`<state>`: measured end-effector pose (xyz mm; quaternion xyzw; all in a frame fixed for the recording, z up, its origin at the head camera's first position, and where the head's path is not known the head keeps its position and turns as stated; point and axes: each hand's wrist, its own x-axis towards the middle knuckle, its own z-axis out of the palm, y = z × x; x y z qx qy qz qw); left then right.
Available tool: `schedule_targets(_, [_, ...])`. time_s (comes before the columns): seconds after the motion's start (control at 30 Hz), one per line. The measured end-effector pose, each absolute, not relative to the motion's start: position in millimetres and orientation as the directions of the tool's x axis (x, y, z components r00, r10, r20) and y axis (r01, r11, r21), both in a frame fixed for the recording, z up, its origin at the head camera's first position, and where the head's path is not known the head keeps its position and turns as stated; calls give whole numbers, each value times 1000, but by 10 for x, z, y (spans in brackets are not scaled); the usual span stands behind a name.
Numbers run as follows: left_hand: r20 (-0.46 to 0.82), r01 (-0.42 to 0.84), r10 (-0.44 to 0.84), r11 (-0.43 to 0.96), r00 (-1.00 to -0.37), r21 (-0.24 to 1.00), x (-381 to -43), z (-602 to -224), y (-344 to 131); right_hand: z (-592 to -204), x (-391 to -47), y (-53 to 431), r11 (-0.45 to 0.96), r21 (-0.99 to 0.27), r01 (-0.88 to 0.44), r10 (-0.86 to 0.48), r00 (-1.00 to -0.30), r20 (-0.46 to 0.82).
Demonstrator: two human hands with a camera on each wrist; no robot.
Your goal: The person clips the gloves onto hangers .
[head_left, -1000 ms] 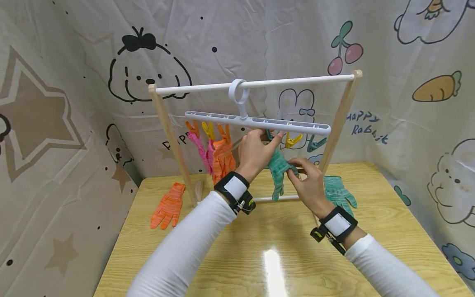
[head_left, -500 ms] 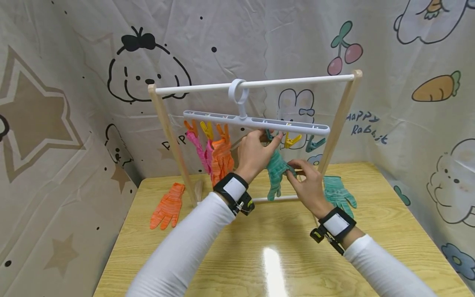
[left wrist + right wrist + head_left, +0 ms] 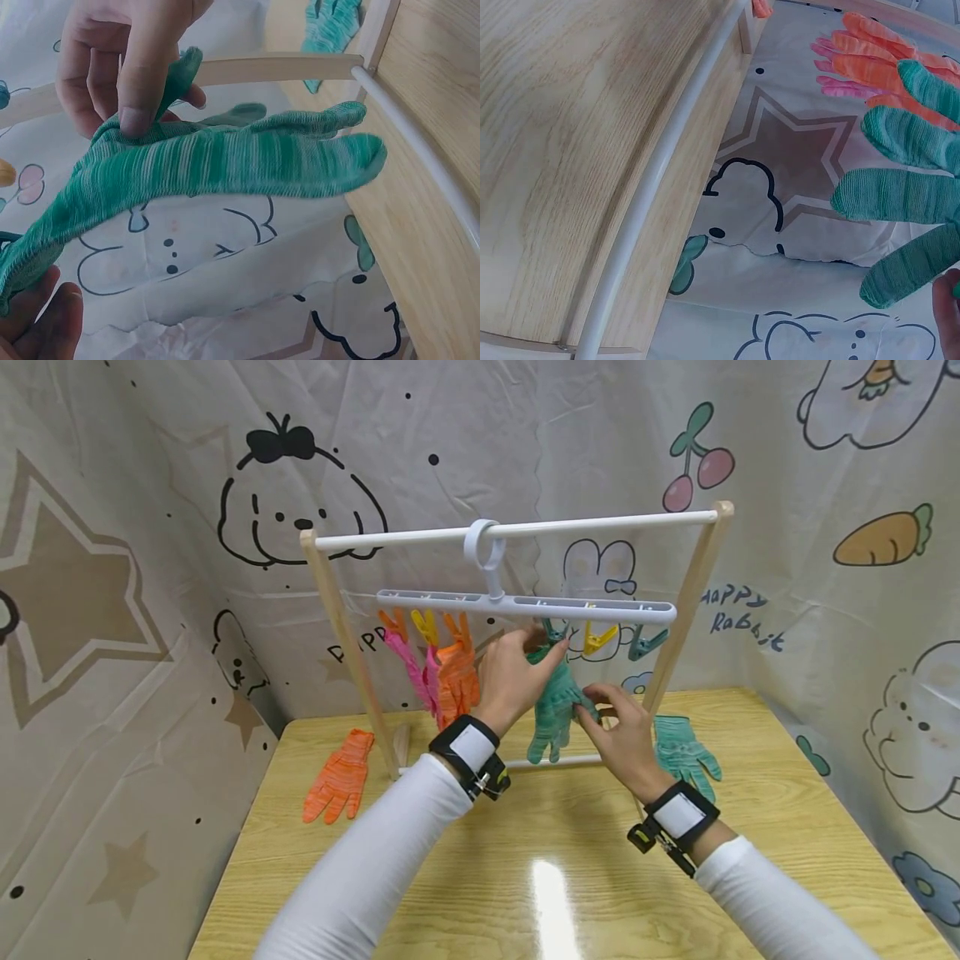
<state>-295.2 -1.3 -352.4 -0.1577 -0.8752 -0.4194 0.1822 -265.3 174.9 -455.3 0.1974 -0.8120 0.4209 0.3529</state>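
A green striped glove (image 3: pixel 553 714) hangs, fingers down, beneath a teal clip (image 3: pixel 553 630) on the light-grey hanger (image 3: pixel 585 608). My left hand (image 3: pixel 512 670) holds the glove's cuff just under that clip, thumb in front; its other fingers are partly hidden. At the glove's side, my right hand (image 3: pixel 622 727) pinches one glove finger between thumb and fingers, seen closer in the left wrist view, where the same glove (image 3: pixel 217 165) stretches across. Several spread fingers of the glove (image 3: pixel 900 195) show in the right wrist view. Whether the clip bites the cuff is hard to tell.
Pink gloves (image 3: pixel 411 664) and an orange glove (image 3: pixel 456 681) hang at the hanger's left. A yellow clip (image 3: pixel 598 639) and another teal clip (image 3: pixel 647 643) hang at its right. On the table lie an orange glove (image 3: pixel 341 777) and a green glove (image 3: pixel 686 752). A wooden rack (image 3: pixel 693 593) frames everything.
The hanger has shifted slightly right, its right end rising a little. The teal clip above the glove shows more beside my left hand. The glove's fingers have swung left; my right hand barely moved.
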Motion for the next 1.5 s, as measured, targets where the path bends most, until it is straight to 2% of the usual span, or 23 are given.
schedule_targets(0.43, [409, 392, 123, 619, -904, 681, -2952, -3676, -52, -4590, -2663, 1752, 572, -559, -600, -39, -701, 712])
schedule_targets(0.87, [334, 313, 73, 581, -940, 751, -2953, -3850, -146, -4658, -2661, 1760, 559, -600, -572, -59, -749, 660])
schedule_targets(1.27, [315, 321, 112, 561, -943, 763, -2951, -4024, -232, -4735, -2646, 1738, 581, -603, -547, -67, -770, 634])
schedule_targets(1.5, [275, 293, 117, 557, -954, 777, -2929, -4112, -261, -4800, -2612, 1740, 591, -641, -489, -55, -818, 573])
